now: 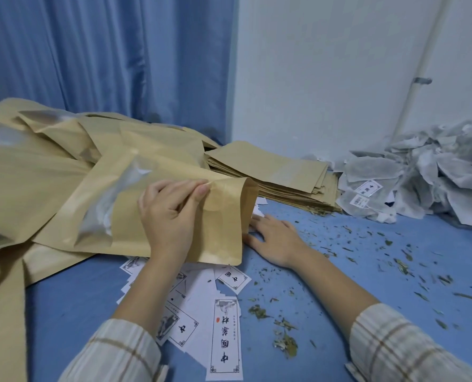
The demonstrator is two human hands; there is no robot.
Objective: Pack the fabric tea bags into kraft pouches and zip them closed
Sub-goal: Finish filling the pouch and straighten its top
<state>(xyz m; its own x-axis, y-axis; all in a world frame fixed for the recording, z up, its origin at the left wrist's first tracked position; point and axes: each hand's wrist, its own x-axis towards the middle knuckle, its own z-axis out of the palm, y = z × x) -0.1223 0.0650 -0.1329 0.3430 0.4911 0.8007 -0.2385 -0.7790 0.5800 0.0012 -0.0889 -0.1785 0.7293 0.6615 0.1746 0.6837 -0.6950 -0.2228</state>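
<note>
At frame centre, the left hand [174, 216] is pinching the mouth edge of a kraft pouch [157, 210], apparently zipping it closed. The right hand [273, 241] is lying flat and empty on the blue surface [367, 271]. Next comes fetching tea bags [411, 177] piled at right.

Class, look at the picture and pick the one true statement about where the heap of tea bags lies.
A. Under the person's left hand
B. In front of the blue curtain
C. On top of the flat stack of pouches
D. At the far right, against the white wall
D: the tea bags are piled at the far right against the white wall, beside the stack of pouches, not on it.
</note>
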